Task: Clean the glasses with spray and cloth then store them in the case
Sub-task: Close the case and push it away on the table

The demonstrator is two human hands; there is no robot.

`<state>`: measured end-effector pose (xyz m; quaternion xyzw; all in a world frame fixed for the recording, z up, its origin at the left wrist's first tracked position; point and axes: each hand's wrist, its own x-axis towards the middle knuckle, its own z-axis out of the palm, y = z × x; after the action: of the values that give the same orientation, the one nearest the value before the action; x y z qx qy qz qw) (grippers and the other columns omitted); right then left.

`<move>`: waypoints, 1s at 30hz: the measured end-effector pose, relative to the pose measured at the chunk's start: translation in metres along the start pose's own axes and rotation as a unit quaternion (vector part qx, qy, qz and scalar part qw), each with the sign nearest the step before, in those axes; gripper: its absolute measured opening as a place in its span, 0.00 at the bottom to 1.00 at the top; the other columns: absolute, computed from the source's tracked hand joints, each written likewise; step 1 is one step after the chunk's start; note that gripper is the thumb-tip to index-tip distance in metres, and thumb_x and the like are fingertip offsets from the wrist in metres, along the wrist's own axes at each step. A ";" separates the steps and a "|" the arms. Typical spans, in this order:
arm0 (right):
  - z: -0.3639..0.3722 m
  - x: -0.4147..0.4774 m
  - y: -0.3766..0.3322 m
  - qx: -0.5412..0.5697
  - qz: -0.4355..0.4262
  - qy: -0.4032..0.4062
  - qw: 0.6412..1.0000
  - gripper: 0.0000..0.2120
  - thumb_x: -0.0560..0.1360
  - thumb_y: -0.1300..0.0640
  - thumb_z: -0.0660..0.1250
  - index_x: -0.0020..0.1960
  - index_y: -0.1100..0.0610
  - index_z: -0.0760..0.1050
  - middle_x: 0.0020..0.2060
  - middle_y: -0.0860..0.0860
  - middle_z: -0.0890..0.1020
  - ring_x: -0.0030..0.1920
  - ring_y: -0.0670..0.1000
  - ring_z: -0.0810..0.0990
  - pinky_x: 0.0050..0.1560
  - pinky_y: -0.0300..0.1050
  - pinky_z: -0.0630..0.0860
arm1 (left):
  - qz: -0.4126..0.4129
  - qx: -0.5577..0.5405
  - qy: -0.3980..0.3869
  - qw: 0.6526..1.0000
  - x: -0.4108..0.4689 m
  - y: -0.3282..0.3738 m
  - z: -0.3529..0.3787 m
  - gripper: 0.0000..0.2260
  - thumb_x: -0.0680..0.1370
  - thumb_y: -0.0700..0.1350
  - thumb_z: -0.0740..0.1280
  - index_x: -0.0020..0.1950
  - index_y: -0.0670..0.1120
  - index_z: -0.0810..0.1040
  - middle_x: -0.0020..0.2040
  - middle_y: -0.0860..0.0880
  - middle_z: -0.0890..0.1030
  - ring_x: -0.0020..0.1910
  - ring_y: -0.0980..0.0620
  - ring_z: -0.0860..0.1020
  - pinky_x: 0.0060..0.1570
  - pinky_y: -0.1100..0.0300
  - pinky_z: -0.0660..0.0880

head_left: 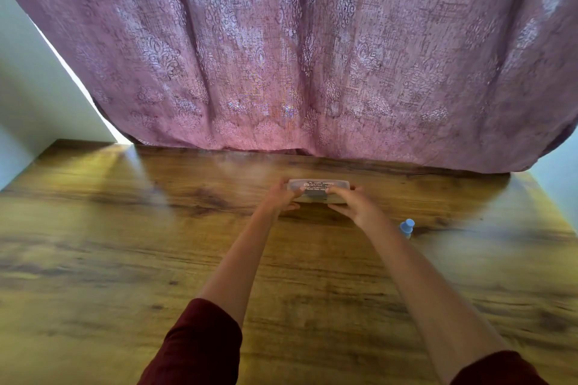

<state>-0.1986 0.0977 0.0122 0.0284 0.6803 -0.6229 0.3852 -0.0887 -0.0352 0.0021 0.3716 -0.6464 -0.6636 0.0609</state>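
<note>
Head view, case: a translucent grey plastic glasses case with white printed lettering on its lid (318, 190) sits far out on the glossy brown wood-grain table (125, 244), close to the hanging mauve patterned curtain (297, 56).
Head view, left hand: the left hand (279, 197) wraps the case's left end, fingers curled closed on it.
Head view, right hand: the right hand (353, 201) covers the right end, thumb on the lid and fingers closed around the front edge.
Head view, bottle: a small spray bottle with a light blue cap (407, 227) stands upright just beside the right forearm.
Head view, glasses and cloth: neither shows; whether the glasses are inside cannot be told through the cloudy lid.
Long axis: the case lies left to right across the view, lid and print facing up, front edge toward the person.
Risk, bottle: drawing the right arm back could knock the bottle over, since it stands so near.
Risk, case: uneven pressing on the two ends could skid the case on the slick tabletop or leave the lid half-latched.
</note>
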 end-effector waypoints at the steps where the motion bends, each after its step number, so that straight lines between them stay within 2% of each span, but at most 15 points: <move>1: 0.001 -0.001 0.000 0.022 -0.004 -0.010 1.000 0.26 0.69 0.65 0.74 0.61 0.55 0.64 0.55 0.55 0.72 0.56 0.55 0.76 0.54 0.52 0.80 | 0.014 0.011 -0.008 1.000 -0.002 -0.001 -0.001 0.26 0.78 0.46 0.66 0.73 0.48 0.61 0.69 0.41 0.68 0.56 0.46 0.77 0.50 0.57 0.79; 4: 0.000 -0.005 0.001 0.024 -0.026 -0.040 0.999 0.28 0.71 0.63 0.72 0.64 0.50 0.63 0.55 0.53 0.72 0.54 0.55 0.77 0.53 0.52 0.80 | 0.087 0.071 -0.025 0.993 -0.007 -0.007 -0.006 0.28 0.77 0.50 0.67 0.74 0.52 0.59 0.62 0.44 0.73 0.46 0.50 0.79 0.45 0.61 0.78; 7: -0.003 -0.008 0.001 0.020 -0.042 -0.046 0.998 0.27 0.71 0.58 0.73 0.65 0.51 0.64 0.57 0.54 0.72 0.53 0.55 0.77 0.50 0.48 0.81 | 0.201 0.223 -0.027 0.954 -0.006 -0.019 -0.012 0.35 0.71 0.46 0.74 0.73 0.54 0.60 0.62 0.49 0.73 0.48 0.51 0.77 0.45 0.61 0.76; 9: -0.003 -0.009 0.001 0.012 -0.054 -0.044 0.997 0.27 0.71 0.54 0.74 0.65 0.52 0.65 0.58 0.54 0.73 0.54 0.53 0.78 0.48 0.47 0.81 | 0.248 0.278 0.002 0.928 -0.005 -0.023 -0.014 0.33 0.71 0.44 0.74 0.71 0.57 0.62 0.62 0.48 0.74 0.45 0.52 0.78 0.47 0.59 0.77; 12: -0.005 -0.013 0.001 -0.078 -0.108 -0.024 0.991 0.30 0.70 0.45 0.73 0.66 0.53 0.66 0.62 0.52 0.74 0.57 0.51 0.76 0.56 0.47 0.77 | 0.303 0.300 0.064 0.902 -0.008 -0.018 -0.019 0.26 0.73 0.43 0.72 0.68 0.55 0.68 0.51 0.47 0.79 0.36 0.56 0.75 0.43 0.60 0.77; 14: -0.012 -0.018 -0.002 -0.149 -0.165 -0.012 0.975 0.34 0.69 0.41 0.72 0.70 0.51 0.65 0.65 0.48 0.71 0.60 0.49 0.72 0.61 0.48 0.73 | 0.338 0.299 0.068 0.889 -0.008 -0.009 -0.026 0.25 0.72 0.43 0.73 0.67 0.51 0.71 0.41 0.47 0.78 0.35 0.55 0.75 0.41 0.62 0.74; 15: -0.016 -0.023 -0.004 -0.177 -0.203 -0.018 0.963 0.36 0.68 0.41 0.73 0.71 0.48 0.64 0.65 0.45 0.69 0.61 0.47 0.71 0.60 0.46 0.72 | 0.353 0.299 0.069 0.884 -0.009 -0.003 -0.030 0.24 0.71 0.44 0.73 0.66 0.49 0.73 0.37 0.48 0.77 0.34 0.55 0.75 0.40 0.63 0.72; 16: -0.019 -0.026 -0.008 -0.205 -0.249 -0.027 0.946 0.37 0.67 0.44 0.75 0.71 0.45 0.64 0.65 0.44 0.68 0.60 0.45 0.70 0.59 0.43 0.73 | 0.361 0.303 0.072 0.879 -0.010 0.005 -0.033 0.24 0.71 0.45 0.74 0.66 0.48 0.73 0.34 0.51 0.75 0.32 0.57 0.73 0.39 0.64 0.70; 18: -0.020 -0.033 -0.015 -0.257 -0.351 -0.035 0.900 0.35 0.67 0.54 0.77 0.69 0.43 0.66 0.64 0.47 0.68 0.58 0.41 0.71 0.55 0.34 0.75 | 0.374 0.317 0.073 0.868 -0.012 0.019 -0.038 0.23 0.71 0.48 0.73 0.65 0.49 0.74 0.29 0.55 0.69 0.29 0.57 0.70 0.36 0.59 0.69; 20: -0.020 -0.037 -0.023 -0.286 -0.444 -0.004 0.849 0.29 0.68 0.62 0.75 0.66 0.50 0.72 0.62 0.52 0.71 0.55 0.42 0.74 0.57 0.37 0.77 | 0.397 0.332 0.067 0.853 -0.015 0.031 -0.040 0.24 0.71 0.52 0.72 0.66 0.50 0.73 0.31 0.52 0.68 0.30 0.52 0.70 0.36 0.57 0.69; 22: -0.021 -0.039 -0.032 -0.307 -0.518 0.030 0.798 0.24 0.68 0.63 0.75 0.63 0.56 0.76 0.61 0.54 0.75 0.58 0.47 0.76 0.63 0.43 0.74 | 0.440 0.352 0.084 0.822 -0.017 0.039 -0.042 0.25 0.71 0.59 0.69 0.65 0.50 0.74 0.39 0.50 0.69 0.36 0.52 0.69 0.40 0.59 0.70; 24: -0.021 -0.046 -0.044 -0.310 -0.544 0.026 0.779 0.22 0.68 0.64 0.74 0.61 0.59 0.76 0.60 0.53 0.77 0.60 0.49 0.76 0.64 0.43 0.73 | 0.477 0.353 0.110 0.797 -0.020 0.045 -0.044 0.26 0.70 0.60 0.68 0.63 0.48 0.76 0.47 0.47 0.70 0.44 0.52 0.70 0.47 0.60 0.72; 27: -0.018 -0.058 -0.058 -0.327 -0.572 0.025 0.752 0.21 0.68 0.66 0.73 0.61 0.60 0.76 0.55 0.50 0.80 0.55 0.52 0.79 0.59 0.51 0.77 | 0.509 0.319 0.095 0.794 -0.027 0.060 -0.042 0.22 0.72 0.52 0.71 0.64 0.46 0.76 0.57 0.45 0.75 0.56 0.49 0.74 0.58 0.56 0.72; 30: -0.016 -0.064 -0.067 -0.336 -0.605 0.034 0.721 0.22 0.69 0.65 0.73 0.62 0.56 0.77 0.56 0.51 0.80 0.57 0.51 0.78 0.61 0.47 0.75 | 0.519 0.301 0.095 0.794 -0.039 0.075 -0.039 0.21 0.72 0.42 0.71 0.64 0.46 0.76 0.59 0.47 0.78 0.57 0.50 0.76 0.56 0.55 0.73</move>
<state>-0.1962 0.1247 0.1023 -0.4994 0.7301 -0.4526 -0.1127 -0.0686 -0.0574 0.0905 0.0405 -0.9004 -0.2656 0.3423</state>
